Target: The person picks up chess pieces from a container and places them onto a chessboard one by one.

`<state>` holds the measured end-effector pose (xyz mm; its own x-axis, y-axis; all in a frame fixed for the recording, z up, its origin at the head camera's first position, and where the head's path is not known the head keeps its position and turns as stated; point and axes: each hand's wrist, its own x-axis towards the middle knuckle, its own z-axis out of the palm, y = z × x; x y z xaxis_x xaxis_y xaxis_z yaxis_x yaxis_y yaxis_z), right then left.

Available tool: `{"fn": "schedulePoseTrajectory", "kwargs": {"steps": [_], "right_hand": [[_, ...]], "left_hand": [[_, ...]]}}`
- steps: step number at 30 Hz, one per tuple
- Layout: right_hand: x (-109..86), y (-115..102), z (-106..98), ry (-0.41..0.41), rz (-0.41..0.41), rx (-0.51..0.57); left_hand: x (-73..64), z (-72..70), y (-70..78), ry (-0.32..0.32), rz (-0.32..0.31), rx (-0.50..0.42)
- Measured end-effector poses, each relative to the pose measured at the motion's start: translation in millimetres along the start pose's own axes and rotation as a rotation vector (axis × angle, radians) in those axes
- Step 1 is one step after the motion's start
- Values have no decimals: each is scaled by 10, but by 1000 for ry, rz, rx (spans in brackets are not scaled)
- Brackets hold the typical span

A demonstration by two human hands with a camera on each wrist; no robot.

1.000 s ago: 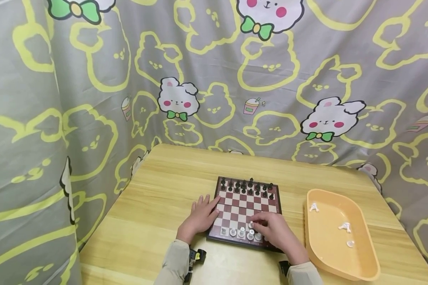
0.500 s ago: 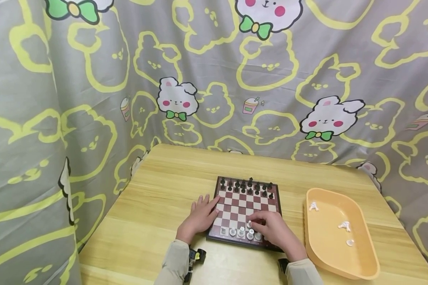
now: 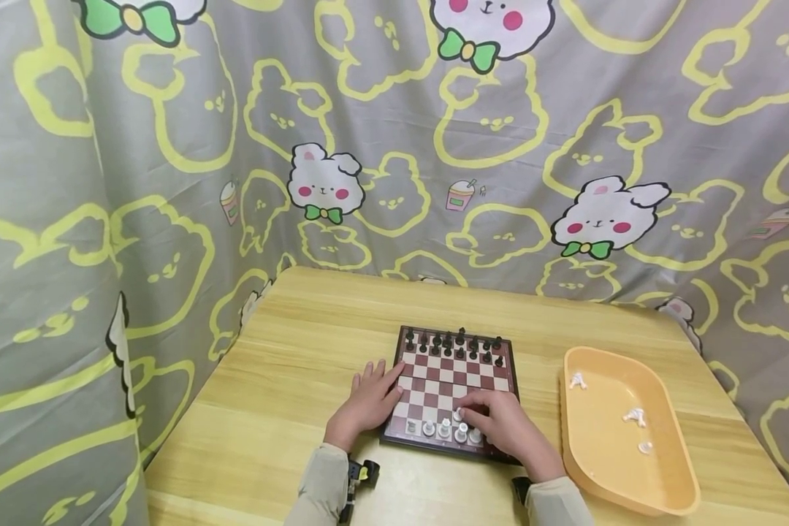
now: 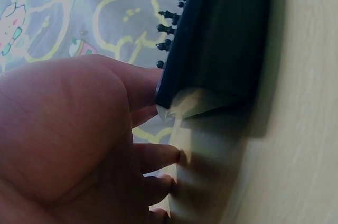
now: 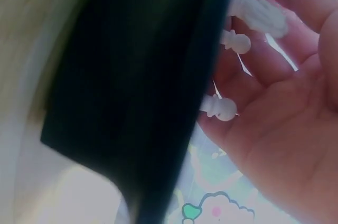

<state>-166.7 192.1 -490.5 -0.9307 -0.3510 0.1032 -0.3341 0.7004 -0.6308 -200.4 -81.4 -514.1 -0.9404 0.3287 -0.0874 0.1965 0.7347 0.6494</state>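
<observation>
My left hand [image 3: 368,398] lies along the left edge of the chessboard [image 3: 427,399], its fingers fairly straight. In the left wrist view the left hand [image 4: 68,129] touches the board's rim [image 4: 179,39]. My right hand [image 3: 506,420] reaches over the near right part, thumb and index finger pinching a small white pawn [image 3: 458,414] just ahead of the near row. That row has several white pieces [image 3: 444,428]; the hand hides its right end. White pawns [image 5: 224,109] stand beside the right hand [image 5: 285,113] in the right wrist view.
Two rows of black chess pieces [image 3: 448,343] stand along the board's far side. An orange tray [image 3: 680,438] sits right of the board with a few loose white pieces [image 3: 634,416]. A patterned curtain [image 3: 394,146] surrounds the wooden table [image 3: 269,351].
The right hand has shifted very slightly to the left with the pinched pawn. The left hand stays in place at the board's edge.
</observation>
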Motion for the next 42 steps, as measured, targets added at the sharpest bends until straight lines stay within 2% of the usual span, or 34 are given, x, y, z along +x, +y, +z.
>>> {"fn": "schedulePoseTrajectory", "kwargs": {"steps": [24,30,36,39,42], "right_hand": [[11,7,-8,-19,-1,37],[-50,20,-63,-12,56,83],[-235,-96,-313,17,116,26],[-360,-146,-556,-19,125,13],[-444,-105,-846,-42,124,-14]], "left_hand": [[17,-20,6,6,5,-1],[18,-1,32,5,28,3],[-4,52,39,10,32,-10],[-12,67,35,-1,27,-14],[5,50,34,-2,23,-8]]}}
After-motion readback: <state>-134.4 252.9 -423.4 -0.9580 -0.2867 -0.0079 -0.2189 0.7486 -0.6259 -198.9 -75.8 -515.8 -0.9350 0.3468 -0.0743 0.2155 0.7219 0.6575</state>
